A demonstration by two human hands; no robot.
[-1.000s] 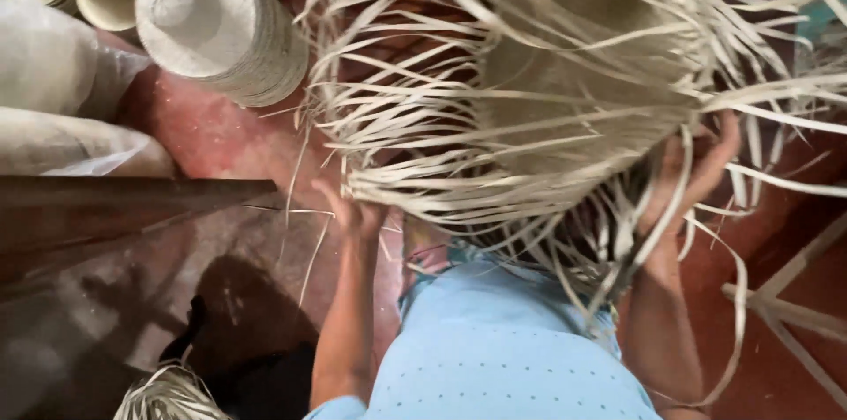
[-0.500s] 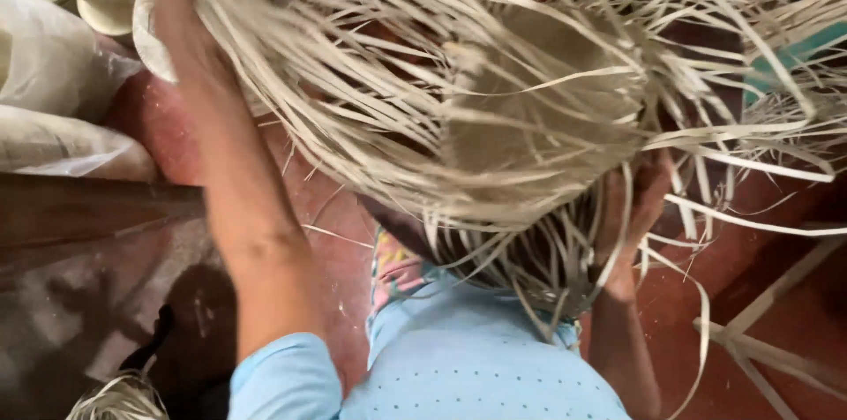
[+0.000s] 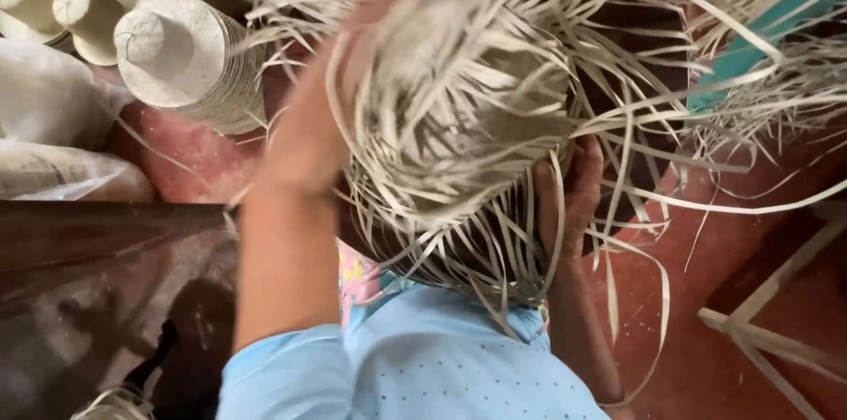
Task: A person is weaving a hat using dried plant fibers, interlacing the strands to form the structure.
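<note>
A partly woven straw hat [image 3: 476,120] with many long loose pale strands hangs in front of me above my lap. My left hand [image 3: 353,58] is raised over its upper left side, blurred, fingers buried among the strands. My right hand [image 3: 569,199] grips the hat's lower right edge from beneath, fingers curled against the woven part. My light blue dotted shirt [image 3: 441,358] fills the bottom middle.
Stacks of finished pale hats [image 3: 190,58] stand at the upper left, with more hats [image 3: 53,5] beside them. Clear plastic bags [image 3: 62,133] lie at the left, a dark wooden surface [image 3: 97,288] below them. A red floor [image 3: 732,279] and white frame legs [image 3: 768,323] are at right.
My left arm rose from under the hat's left edge, swung up across the left side, and now lies over the hat's top. The hat turned while my right hand stayed on its lower right.
</note>
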